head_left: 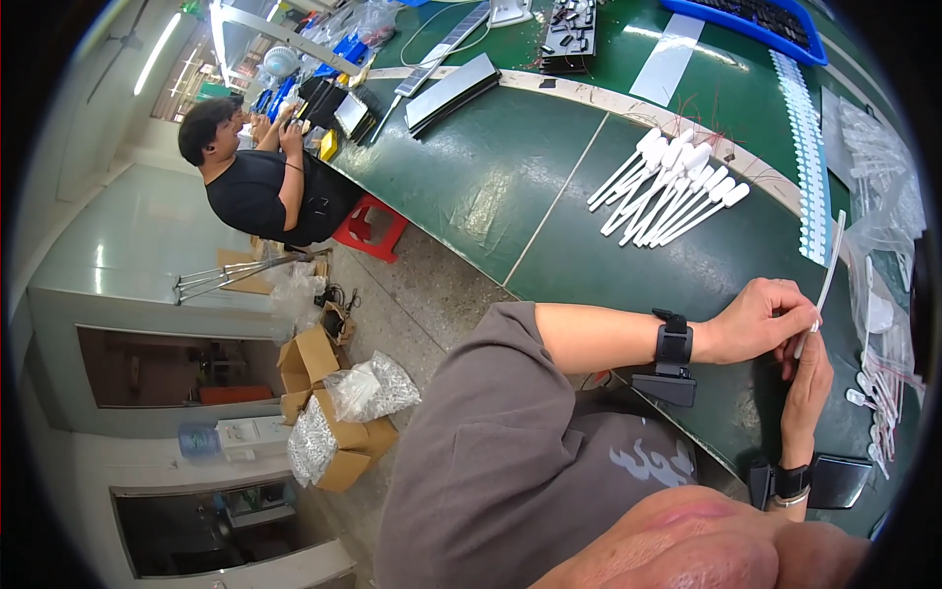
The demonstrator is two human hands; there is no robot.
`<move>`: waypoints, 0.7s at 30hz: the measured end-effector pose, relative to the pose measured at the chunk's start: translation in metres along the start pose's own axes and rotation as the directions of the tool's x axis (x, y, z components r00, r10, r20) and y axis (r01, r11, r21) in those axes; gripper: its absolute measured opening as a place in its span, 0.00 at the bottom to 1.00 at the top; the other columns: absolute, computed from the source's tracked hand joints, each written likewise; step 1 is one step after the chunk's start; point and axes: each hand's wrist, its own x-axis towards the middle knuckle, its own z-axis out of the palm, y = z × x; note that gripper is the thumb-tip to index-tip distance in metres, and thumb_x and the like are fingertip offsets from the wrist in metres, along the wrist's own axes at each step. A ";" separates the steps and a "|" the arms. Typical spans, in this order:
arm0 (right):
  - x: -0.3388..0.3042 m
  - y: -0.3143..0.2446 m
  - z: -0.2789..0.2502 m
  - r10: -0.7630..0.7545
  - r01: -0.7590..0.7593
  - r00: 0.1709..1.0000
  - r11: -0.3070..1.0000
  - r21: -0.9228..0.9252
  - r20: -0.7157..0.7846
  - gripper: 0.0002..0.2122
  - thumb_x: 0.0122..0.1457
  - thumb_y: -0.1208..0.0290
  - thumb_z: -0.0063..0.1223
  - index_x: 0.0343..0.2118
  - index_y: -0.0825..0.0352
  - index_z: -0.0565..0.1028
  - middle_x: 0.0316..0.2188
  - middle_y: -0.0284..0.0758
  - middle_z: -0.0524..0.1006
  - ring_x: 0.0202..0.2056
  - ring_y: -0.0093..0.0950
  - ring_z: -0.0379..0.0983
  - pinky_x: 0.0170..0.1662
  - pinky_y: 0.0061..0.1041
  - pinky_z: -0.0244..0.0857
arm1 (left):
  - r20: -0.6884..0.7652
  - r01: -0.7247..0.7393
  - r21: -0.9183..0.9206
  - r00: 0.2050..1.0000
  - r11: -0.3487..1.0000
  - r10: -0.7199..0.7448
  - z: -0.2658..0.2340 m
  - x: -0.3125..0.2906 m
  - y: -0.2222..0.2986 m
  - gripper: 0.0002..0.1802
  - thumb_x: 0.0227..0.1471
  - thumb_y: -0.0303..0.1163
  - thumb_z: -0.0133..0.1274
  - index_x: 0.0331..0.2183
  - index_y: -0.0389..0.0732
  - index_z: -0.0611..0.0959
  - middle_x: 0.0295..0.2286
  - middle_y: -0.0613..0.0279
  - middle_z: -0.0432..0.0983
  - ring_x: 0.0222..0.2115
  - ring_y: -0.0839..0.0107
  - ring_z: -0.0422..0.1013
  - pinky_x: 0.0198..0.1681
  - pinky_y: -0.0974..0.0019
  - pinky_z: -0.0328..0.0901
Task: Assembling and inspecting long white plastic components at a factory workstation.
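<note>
In front of me, over the green table, my two hands meet at a thin white stick (833, 260) that stands up at a slant. My left hand (756, 319) reaches in from the left and pinches its lower part between bent fingers. Just below, my right hand (807, 383) closes its fingers around the same end, so the tip there is mostly hidden. Beyond my left hand lies a fanned pile of white sticks (667, 191) with wide flat heads and thin red wires. Near my right hand are several small clear-headed pieces with wires (883, 412).
Clear plastic bags (883, 167) lie at the right edge, beside a long strip of pale pieces (800, 157). A blue tray (775, 25) of dark parts stands at the back. On the left, a co-worker (260, 182) sits on a red stool (371, 226); open cardboard boxes (343, 432) stand on the floor.
</note>
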 end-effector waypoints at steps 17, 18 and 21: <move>0.014 -0.001 -0.008 -0.400 0.265 0.781 0.908 -0.325 -0.480 0.13 0.69 0.65 0.37 0.43 0.69 0.71 0.33 0.29 0.71 0.32 0.18 0.65 0.37 0.16 0.59 | -0.139 -0.002 -0.113 0.990 0.994 -0.014 -0.019 0.011 0.009 0.09 0.55 0.29 0.57 0.36 0.33 0.79 0.27 0.60 0.78 0.25 0.75 0.74 0.24 0.74 0.71; 0.008 0.002 -0.012 -0.306 0.260 0.883 0.950 -0.173 -0.357 0.13 0.69 0.65 0.37 0.45 0.70 0.71 0.34 0.30 0.72 0.33 0.18 0.66 0.38 0.16 0.60 | -0.168 -0.028 -0.142 0.986 0.989 0.004 -0.019 0.012 0.011 0.09 0.55 0.28 0.56 0.36 0.33 0.79 0.27 0.59 0.78 0.25 0.75 0.75 0.24 0.74 0.71; -0.001 0.002 -0.014 -0.143 0.149 0.988 0.981 0.121 -0.050 0.15 0.69 0.66 0.37 0.49 0.71 0.69 0.36 0.31 0.73 0.35 0.18 0.68 0.40 0.17 0.61 | -0.218 -0.072 -0.200 0.976 0.977 0.027 -0.017 0.013 0.014 0.09 0.55 0.28 0.56 0.37 0.33 0.78 0.27 0.59 0.78 0.25 0.76 0.75 0.24 0.74 0.72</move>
